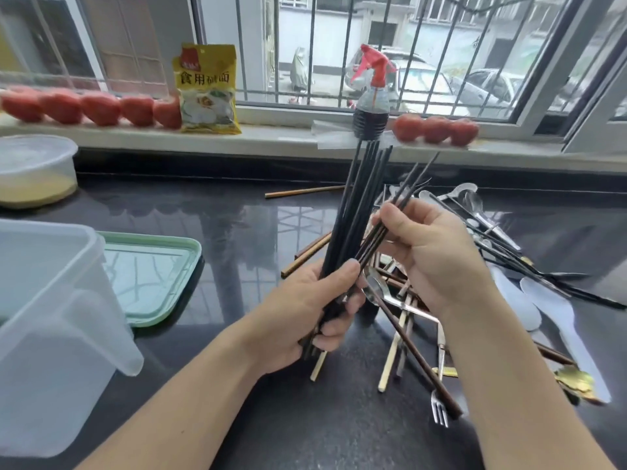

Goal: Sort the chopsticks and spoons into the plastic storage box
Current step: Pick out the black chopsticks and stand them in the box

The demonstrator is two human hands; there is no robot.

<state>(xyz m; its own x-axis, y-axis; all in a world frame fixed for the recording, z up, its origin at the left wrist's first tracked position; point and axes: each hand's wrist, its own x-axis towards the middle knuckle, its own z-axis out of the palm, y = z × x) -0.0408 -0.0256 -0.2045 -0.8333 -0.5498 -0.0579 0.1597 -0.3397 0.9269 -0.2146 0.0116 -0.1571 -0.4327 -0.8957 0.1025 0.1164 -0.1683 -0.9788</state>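
While left hand point(319, 310) grips black chopsticks point(356, 212) upright.

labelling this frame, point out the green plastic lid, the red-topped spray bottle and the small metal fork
green plastic lid point(149, 279), head view, its flat centre
red-topped spray bottle point(370, 111), head view, its dark lower body
small metal fork point(439, 410), head view, its tines
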